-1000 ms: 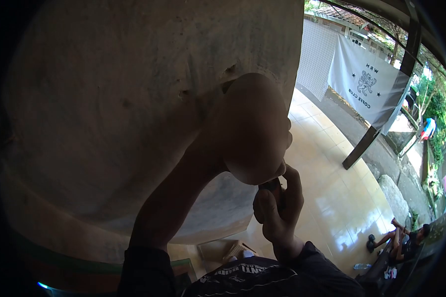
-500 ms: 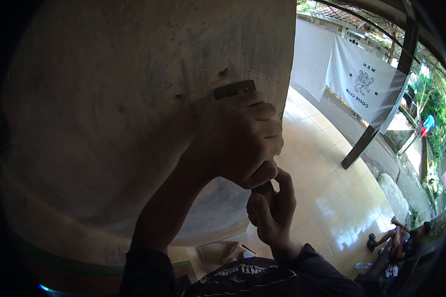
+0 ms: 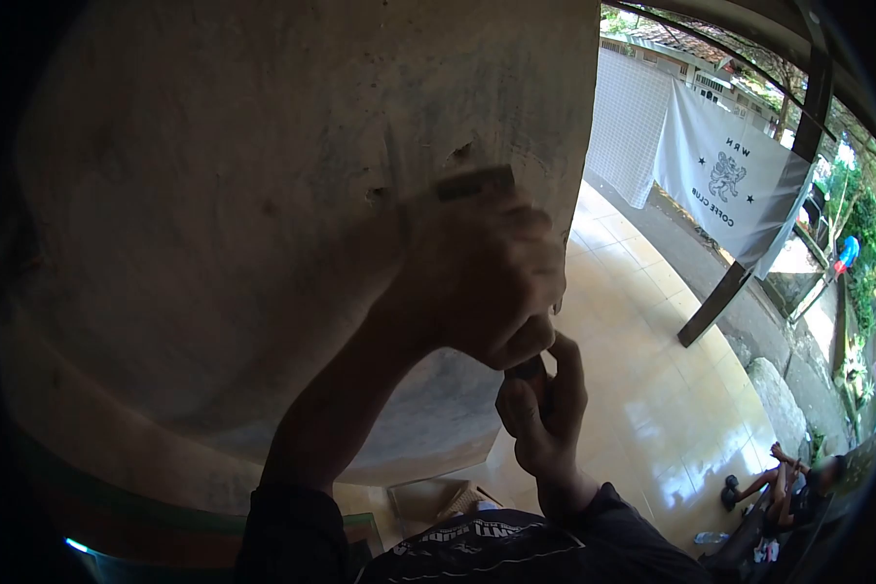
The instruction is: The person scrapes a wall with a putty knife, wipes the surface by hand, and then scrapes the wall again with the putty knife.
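A scraper with a wide, dark flat blade (image 3: 475, 183) lies against a worn, patchy wall (image 3: 214, 165). My left hand (image 3: 487, 277), slightly blurred, is wrapped round it just below the blade and hides most of its middle. Lower down, my right hand (image 3: 547, 409) grips the dark handle (image 3: 528, 370), its thumb along the side. Just above the blade is a chipped hole (image 3: 459, 154) in the wall's surface, and a second small chip (image 3: 377, 194) shows to the left.
The wall ends at a vertical edge right of my hands. Beyond it are a shiny tiled floor (image 3: 642, 380), a post (image 3: 715, 307) and a white banner (image 3: 725, 175). A person (image 3: 788, 496) sits at lower right near a plastic bottle (image 3: 711, 537).
My view has shifted slightly, so the scene sits further right. Against the wall's chips, the blade and my left hand have moved a little left. Both hands keep their grip.
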A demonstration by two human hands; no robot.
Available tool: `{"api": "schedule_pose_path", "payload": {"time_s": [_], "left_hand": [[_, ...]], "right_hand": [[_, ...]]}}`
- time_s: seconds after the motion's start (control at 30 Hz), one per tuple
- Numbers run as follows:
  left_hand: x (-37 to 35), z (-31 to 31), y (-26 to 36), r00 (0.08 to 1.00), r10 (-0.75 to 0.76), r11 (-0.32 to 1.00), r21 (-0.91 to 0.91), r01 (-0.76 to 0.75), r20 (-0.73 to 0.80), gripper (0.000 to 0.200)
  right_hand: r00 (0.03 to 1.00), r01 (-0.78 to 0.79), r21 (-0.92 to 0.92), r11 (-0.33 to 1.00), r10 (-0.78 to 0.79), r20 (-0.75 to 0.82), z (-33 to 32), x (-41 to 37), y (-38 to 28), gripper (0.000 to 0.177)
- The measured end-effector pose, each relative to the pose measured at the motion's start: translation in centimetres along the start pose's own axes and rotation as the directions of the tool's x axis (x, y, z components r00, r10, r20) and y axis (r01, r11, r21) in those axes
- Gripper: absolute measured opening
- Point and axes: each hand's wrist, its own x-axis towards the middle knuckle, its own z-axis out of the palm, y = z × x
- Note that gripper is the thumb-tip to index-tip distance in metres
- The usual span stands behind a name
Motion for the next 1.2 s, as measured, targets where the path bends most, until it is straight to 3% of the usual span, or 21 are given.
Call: {"api": "schedule_pose_path", "payload": {"time_s": [0.17,0.23,0.43,0.57,0.67,0.87,1.1,1.17,1.2], "left_hand": [[-1.2,1.6,0.9,0.998,0.032,0.999,-0.021,-0.033,-0.056,0.015],[0.1,0.6,0.5,0.998,-0.022,0.998,-0.051,0.025,0.052,0.015],[0.1,1.4,0.4,1.0,-0.004,0.999,-0.05,0.004,-0.011,0.018],[-0.5,1.5,0.7,0.999,-0.011,0.997,-0.079,0.014,0.043,0.018],[1.5,0.8,-0.5,0.999,-0.002,1.0,-0.024,0.001,-0.048,0.02],[0.5,1.6,0.0,0.998,0.011,0.999,-0.037,-0.013,-0.054,0.019],[1.6,0.8,-0.9,0.997,0.022,0.999,-0.035,-0.025,-0.07,0.019],[0.9,1.2,-0.5,1.0,0.01,1.0,0.007,-0.009,-0.028,0.019],[0.4,1.6,-0.2,1.0,0.016,1.0,0.007,-0.016,-0.025,0.019]], "right_hand": [[0.998,-0.054,-0.01,0.998,0.054,-0.044,-0.5,-1.8,1.2,0.05],[0.997,0.005,-0.033,0.999,-0.007,-0.072,-0.3,-0.7,-0.1,0.047],[0.995,-0.007,0.024,1.0,0.009,-0.095,-0.4,-0.7,0.6,0.045],[0.989,-0.008,0.02,1.0,0.01,-0.151,0.4,-1.7,1.1,0.045],[0.982,0.016,0.0,1.0,-0.015,-0.187,0.5,0.5,-0.7,0.043],[0.983,0.002,0.001,1.0,-0.002,-0.182,0.6,-0.5,-0.2,0.04],[0.969,0.086,-0.262,0.961,-0.142,-0.203,0.5,1.0,-0.6,0.034],[0.977,0.042,-0.342,0.939,-0.11,-0.181,0.4,0.1,0.4,0.035],[0.978,-0.103,-0.263,0.959,0.048,-0.205,0.4,-0.8,0.3,0.036]]}}
